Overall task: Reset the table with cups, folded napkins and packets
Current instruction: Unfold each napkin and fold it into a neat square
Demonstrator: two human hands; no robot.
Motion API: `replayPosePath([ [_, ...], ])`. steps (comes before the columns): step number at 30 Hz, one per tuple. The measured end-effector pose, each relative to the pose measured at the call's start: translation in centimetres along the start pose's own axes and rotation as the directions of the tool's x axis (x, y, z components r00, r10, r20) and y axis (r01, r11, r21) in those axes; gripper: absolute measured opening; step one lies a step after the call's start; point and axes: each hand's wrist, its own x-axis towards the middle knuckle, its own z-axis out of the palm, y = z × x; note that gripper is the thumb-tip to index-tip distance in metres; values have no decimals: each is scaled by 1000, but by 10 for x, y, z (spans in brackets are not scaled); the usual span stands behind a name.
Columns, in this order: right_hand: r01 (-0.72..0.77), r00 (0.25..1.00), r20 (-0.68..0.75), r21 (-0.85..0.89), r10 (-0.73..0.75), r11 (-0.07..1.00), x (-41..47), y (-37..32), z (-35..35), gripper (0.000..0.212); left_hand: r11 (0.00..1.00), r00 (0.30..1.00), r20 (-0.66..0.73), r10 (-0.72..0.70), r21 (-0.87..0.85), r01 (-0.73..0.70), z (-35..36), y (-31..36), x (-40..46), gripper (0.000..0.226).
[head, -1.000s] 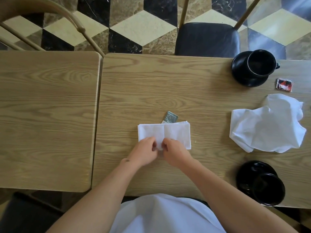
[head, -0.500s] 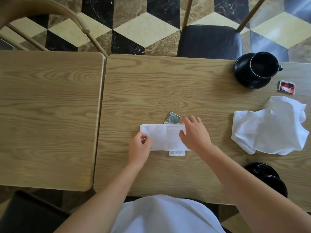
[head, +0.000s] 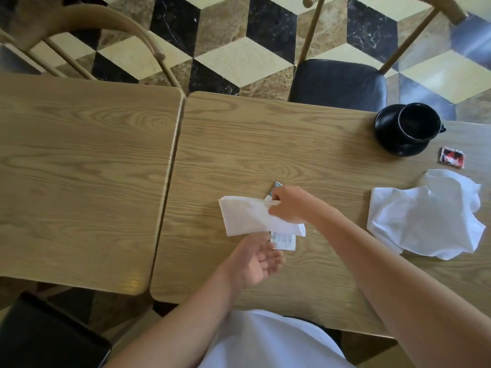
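White folded napkin [head: 247,216] lies pinched at its right end by my right hand [head: 291,207]; my left hand [head: 256,258] hovers relaxed, palm up, just below it.

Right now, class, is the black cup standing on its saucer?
Yes: the black cup stands upright on the black saucer at the table's far right.

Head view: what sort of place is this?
Probably a café or restaurant dining area: two wooden tables pushed together, a black cup on a saucer, a sauce packet, and patterned marble flooring.
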Motion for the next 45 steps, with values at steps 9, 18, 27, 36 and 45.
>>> replayPosePath([
  [9, 172, 921, -337, 802, 196, 572, -42, -35, 49, 8, 898, 926, 111, 362, -309, -314, -23, 26, -7, 24],
  [18, -287, 907, 300, 954, 294, -89, -66, -15, 148, 15, 924, 919, -233, 317, 295, -244, -62, -3, -7, 16],
  [27, -167, 922, 160, 986, 353, -9, -78, -4, 146, 22, 762, 820, -162, 549, 500, -412, -69, -7, -23, 32],
  [36, -162, 945, 149, 987, 292, 20, -46, -11, 83, 20, 789, 833, -199, 517, 489, -373, -40, 51, -20, 27],
  [45, -239, 937, 222, 970, 272, 33, 8, -2, 41, 19, 802, 880, -222, 419, 545, -245, -10, 112, -2, 21],
])
